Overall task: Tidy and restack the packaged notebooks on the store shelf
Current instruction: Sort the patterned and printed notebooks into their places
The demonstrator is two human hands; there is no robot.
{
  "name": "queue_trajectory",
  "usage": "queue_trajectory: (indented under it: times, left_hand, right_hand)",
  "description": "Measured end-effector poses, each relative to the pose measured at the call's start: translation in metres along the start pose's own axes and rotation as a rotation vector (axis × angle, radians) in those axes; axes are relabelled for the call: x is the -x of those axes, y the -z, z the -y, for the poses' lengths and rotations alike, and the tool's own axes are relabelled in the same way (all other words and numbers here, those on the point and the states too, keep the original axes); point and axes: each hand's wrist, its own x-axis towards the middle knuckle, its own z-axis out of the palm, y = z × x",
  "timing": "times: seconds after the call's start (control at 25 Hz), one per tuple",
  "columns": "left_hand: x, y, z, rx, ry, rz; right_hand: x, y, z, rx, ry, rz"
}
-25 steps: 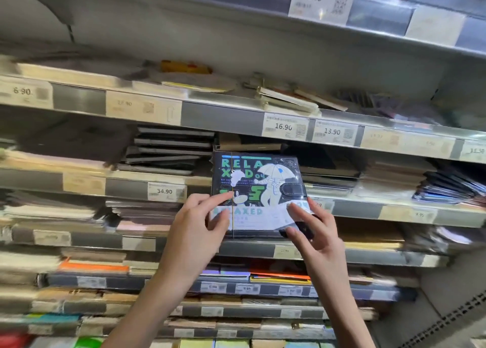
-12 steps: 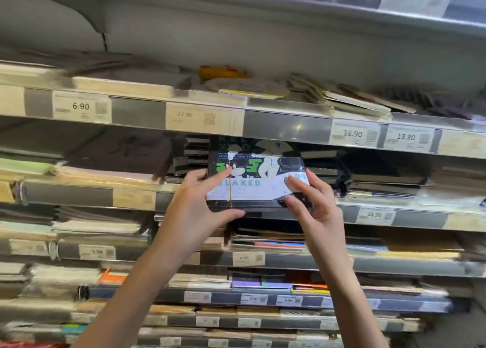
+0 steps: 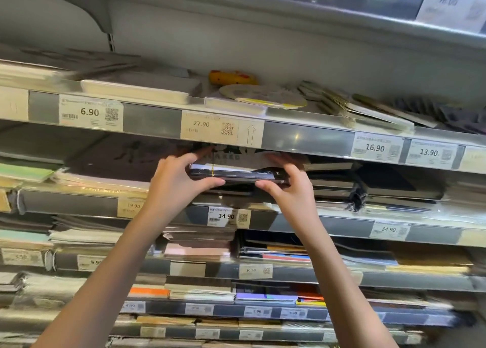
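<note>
My left hand (image 3: pixel 181 182) and right hand (image 3: pixel 286 187) work in a low slot: the shelf lip (image 3: pixel 302 140) with the 27.90 tag (image 3: pixel 210 126) hangs just above my knuckles. Dark stacks (image 3: pixel 368 187) crowd the right side, a flat pile (image 3: pixel 105 169) the left (both close), so only the middle gap takes the notebook (image 3: pixel 236 172)

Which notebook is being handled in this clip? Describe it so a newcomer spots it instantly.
Find the shelf rail with the 27.90 price tag; just beneath it, a dark packaged notebook lies flat atop a stack of dark notebooks. It alone is gripped by the left hand and right hand, and a thin yellow cord crosses its edge.
</note>
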Motion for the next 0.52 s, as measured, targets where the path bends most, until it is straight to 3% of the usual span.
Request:
queue_trajectory:
  times: [0.16, 0.4, 0.52]
  left_hand:
    - [-0.010, 0.002, 0.002, 0.091, 0.029, -0.011]
    - [-0.019, 0.000, 0.002, 0.130, 0.047, 0.015]
    - [-0.026, -0.003, 0.005, 0.195, 0.106, 0.029]
  right_hand:
    - [-0.009, -0.002, 0.007, -0.050, -0.107, -0.019]
    - [-0.028, 0.006, 0.017, -0.228, -0.255, 0.222]
    - [-0.031, -0.001, 0.019, -0.329, -0.307, 0.211]
